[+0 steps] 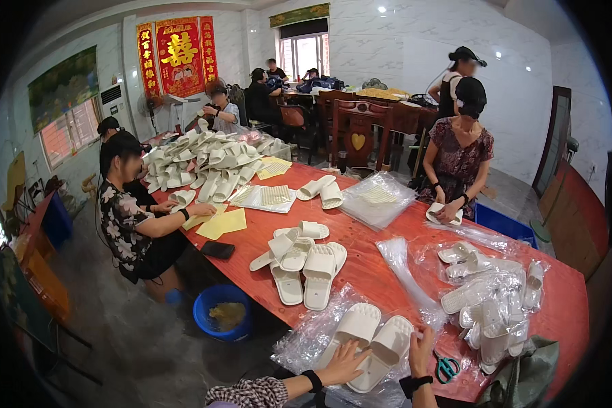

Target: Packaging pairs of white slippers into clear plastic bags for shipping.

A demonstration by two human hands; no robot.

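Observation:
A pair of white slide slippers lies side by side at the near edge of the red table, on clear plastic bags. My left hand rests on the lower part of the pair, its fingers spread out flat. Beside the outer edge of the right slipper is my right hand, fingers pointing up and apart, close to or touching the slipper's side. Teal-handled scissors lie just right of that hand. Beyond my hands sits a small group of loose white slippers.
Bagged slippers are heaped on the right, near dark green cloth. Flat plastic bags and a large slipper pile lie farther off. A blue bucket stands on the floor. Co-workers handle slippers at the left and right.

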